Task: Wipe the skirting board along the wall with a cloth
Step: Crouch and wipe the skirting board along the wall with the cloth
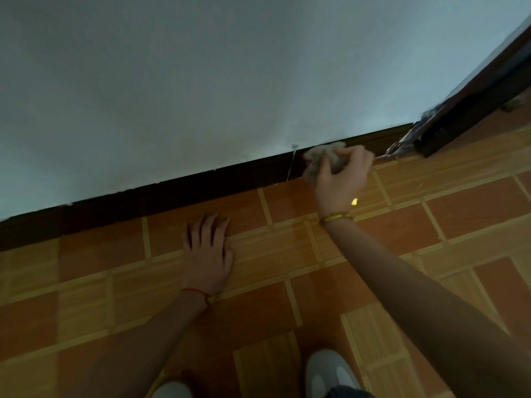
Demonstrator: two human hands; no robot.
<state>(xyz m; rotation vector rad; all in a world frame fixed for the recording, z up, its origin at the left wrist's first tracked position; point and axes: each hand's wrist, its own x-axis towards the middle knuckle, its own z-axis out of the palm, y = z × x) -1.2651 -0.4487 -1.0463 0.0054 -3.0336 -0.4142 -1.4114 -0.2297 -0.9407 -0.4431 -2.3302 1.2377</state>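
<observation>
Skirting board (201,185), dark brown, runs diagonally across the head view where the pale wall (201,81) meets the floor, rising from lower left to upper right & ending near a dark wooden door frame (471,110). A thin vertical joint shows in the board just left of the cloth. Right hand (342,179) reaches fwd w/ fingers curled round a crumpled grey-beige cloth (319,158), holding it against the board's face, close to the frame end. A gold bracelet (336,217) sits on that wrist. Left hand (208,248) lies palm-down on the floor tiles (459,214), fingers straight & slightly spread, holding nothing, near the board but not touching it. A red string bracelet (198,291) circles the left wrist. Tiles are orange & tan in a block pattern. At bottom edge, a white shoe (330,372) pts toward the wall.
</observation>
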